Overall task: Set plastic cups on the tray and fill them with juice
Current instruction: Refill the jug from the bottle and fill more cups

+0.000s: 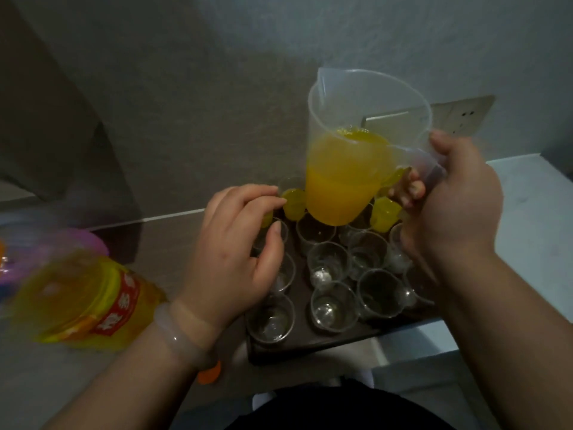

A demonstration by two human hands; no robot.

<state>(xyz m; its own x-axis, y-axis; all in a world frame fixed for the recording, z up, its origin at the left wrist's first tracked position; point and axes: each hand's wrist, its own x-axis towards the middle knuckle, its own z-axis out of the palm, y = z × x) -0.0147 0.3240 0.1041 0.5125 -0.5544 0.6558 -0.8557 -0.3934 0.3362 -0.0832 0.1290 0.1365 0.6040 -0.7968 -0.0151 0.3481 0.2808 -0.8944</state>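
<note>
Plastic cups (333, 305), clear and small, stand upright in close rows on a dark tray (310, 347) that sits on the grey counter (161, 240) right before us. Most of them hold nothing that we can see. In the far row we make out two filled cups, one toward the left (293, 207) and one toward the right (384, 212), both bright yellow with juice. A further patch of yellow shows under our left fingers, though we cannot tell what it belongs to.

Our right hand (455, 203) is closed round the handle of a clear plastic jug (350, 125), fingers curled through it, and holds the jug in the air above the far row of cups. The jug leans a little, its spout pointing far and left, and orange juice (344, 184) fills roughly its lower half.

Our left hand (235, 243) hovers over the left side of the tray with its fingers bent. The fingertips reach the left filled cup and the thumb lies over the rim of the cup beside it, but we cannot tell whether it actually grips anything. A pale bangle (183, 333) circles that wrist.

To the left on the counter is a blurred yellow juice bottle (83, 296) with a red label, with something pink (80, 243) beyond it and an orange cap (210, 373) near our left forearm. A wall socket (465, 116) sits on the far wall.
</note>
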